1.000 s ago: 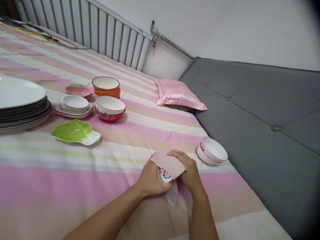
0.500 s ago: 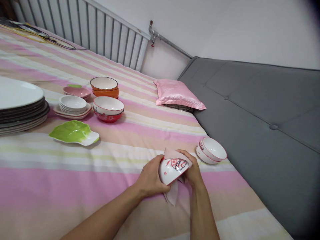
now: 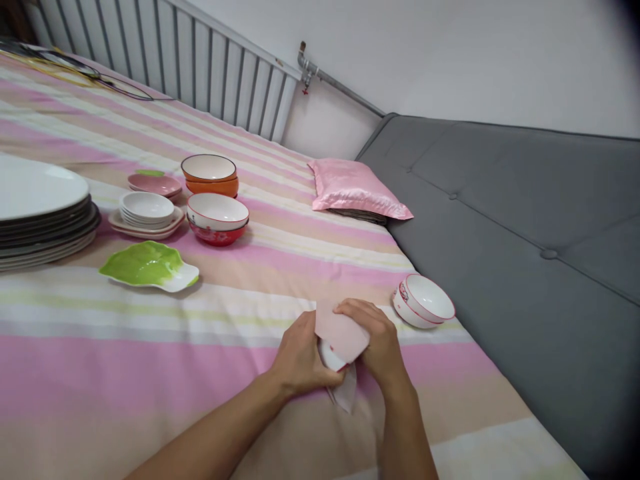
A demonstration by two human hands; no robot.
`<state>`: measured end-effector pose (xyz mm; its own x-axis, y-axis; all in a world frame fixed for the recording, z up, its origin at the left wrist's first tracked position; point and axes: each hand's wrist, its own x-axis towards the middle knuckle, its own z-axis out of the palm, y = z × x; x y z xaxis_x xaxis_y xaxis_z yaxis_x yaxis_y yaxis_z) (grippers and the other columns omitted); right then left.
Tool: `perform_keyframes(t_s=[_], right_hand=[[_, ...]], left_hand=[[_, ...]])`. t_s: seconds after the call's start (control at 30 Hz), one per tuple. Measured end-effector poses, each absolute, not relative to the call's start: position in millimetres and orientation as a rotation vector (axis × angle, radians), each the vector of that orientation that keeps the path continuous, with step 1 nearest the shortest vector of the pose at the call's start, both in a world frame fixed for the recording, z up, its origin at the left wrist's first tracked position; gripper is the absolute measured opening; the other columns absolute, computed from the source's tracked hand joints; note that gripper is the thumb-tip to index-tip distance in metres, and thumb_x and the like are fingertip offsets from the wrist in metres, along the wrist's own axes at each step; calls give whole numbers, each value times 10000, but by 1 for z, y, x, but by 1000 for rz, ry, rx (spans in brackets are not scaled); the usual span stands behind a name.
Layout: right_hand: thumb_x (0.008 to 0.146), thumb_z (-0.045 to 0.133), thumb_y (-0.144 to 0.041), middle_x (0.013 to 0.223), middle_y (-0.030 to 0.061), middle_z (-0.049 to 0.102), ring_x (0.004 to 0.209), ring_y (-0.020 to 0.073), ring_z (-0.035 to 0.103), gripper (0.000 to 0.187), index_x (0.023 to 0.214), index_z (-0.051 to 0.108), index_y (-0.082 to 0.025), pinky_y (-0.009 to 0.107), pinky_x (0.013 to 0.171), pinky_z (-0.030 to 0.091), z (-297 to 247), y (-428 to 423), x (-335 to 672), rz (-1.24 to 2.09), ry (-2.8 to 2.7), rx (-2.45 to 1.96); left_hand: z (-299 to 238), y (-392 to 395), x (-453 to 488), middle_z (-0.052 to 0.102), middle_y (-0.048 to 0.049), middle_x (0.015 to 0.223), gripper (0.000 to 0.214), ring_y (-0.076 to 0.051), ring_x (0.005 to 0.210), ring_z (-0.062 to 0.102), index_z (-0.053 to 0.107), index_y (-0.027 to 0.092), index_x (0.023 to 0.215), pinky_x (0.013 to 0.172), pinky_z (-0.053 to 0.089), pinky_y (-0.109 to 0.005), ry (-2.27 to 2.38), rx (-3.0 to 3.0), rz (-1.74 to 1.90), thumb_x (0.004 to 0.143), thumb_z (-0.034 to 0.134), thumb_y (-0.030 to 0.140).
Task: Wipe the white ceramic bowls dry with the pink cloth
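My left hand (image 3: 299,357) grips a small white bowl with red trim (image 3: 329,359), mostly hidden under a pale pink cloth (image 3: 343,332). My right hand (image 3: 380,343) presses that cloth over the bowl with curled fingers. A corner of the cloth hangs down below the hands. Both hands hover just above the striped bedspread (image 3: 225,373). A stack of two similar white bowls with red rims (image 3: 424,302) sits on the bed just to the right of my right hand.
Farther left lie a green leaf-shaped dish (image 3: 149,265), a red-and-white bowl stack (image 3: 217,219), orange bowls (image 3: 209,174), small white saucers (image 3: 147,212) and a pile of large plates (image 3: 43,213). A pink pillow (image 3: 357,190) lies by the grey sofa (image 3: 525,247).
Half a second ago the bowl's printed side showed between my hands; now the cloth covers it again, as it did one second ago. The hands stay in the same place.
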<state>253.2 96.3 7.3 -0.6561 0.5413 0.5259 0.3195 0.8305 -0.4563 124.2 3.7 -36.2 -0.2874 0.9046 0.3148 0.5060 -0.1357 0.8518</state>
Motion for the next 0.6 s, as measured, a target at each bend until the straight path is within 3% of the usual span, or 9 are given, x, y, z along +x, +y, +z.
perform_keyframes(t_s=[0.13,0.27,0.4,0.6], right_hand=[[860,474,-83,1005,14,710,1004,213,601,275,910,696,-238,353,887,392,9,85,243,152,-2410,-541],[868,481,-94,1008,3,706,1014,218,592,266,924,687,-254,349,882,385,12,81,240,76,-2456,-523],[847,490,-93,1007,11,699,1007,216,589,285,953,688,-269,350,881,405,14,88,247,175,-2478,-545],[777,507,-102,1058,42,688,1018,217,605,309,980,691,-246,340,896,441,7,105,259,534,-2369,-596]], left_hand=[[-38,5,123,592,-38,898,441,-228,822,554,547,208,941,713,453,-340,1752,1548,1410,533,694,287],[-37,6,123,591,-29,901,456,-229,837,548,543,217,965,724,449,-343,1751,1541,1419,542,695,298],[-34,5,123,568,-13,830,344,-207,765,539,542,218,862,651,435,-316,1748,1573,1361,541,665,233],[-35,5,124,588,-53,937,511,-240,845,554,510,198,988,710,450,-346,1774,1549,1332,517,700,255]])
